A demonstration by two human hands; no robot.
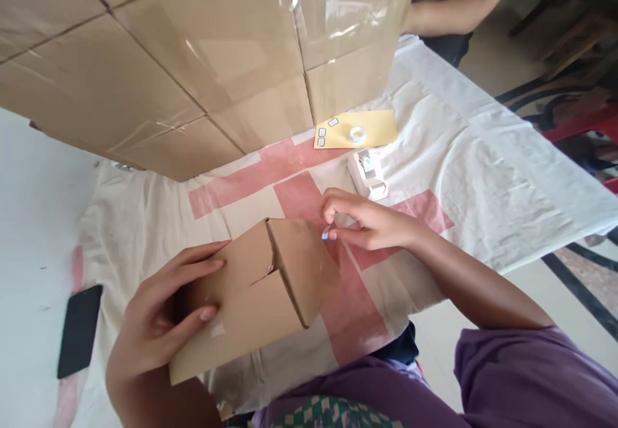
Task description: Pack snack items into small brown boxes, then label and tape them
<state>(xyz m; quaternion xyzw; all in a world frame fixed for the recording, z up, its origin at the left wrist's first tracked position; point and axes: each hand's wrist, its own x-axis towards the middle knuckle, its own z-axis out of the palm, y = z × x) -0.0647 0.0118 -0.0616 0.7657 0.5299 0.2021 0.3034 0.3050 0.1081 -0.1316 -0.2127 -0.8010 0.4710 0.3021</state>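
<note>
A small brown cardboard box [270, 286] lies on the cloth-covered table [483, 177] in front of me. My left hand [159, 315] grips its near left side, thumb on top, fingers wrapped round the edge. My right hand [367, 222] hovers just right of the box with fingers pinched on a small white sticker [326, 233] held close to the box's upper right corner.
A wall of large taped cartons [193, 55] fills the back left. A yellow sheet [355, 130] with stickers and a tape roll [357, 134] lies beyond a white label dispenser [369, 174]. A black phone [80, 331] lies at left. Another person's arm [454, 13] shows top right.
</note>
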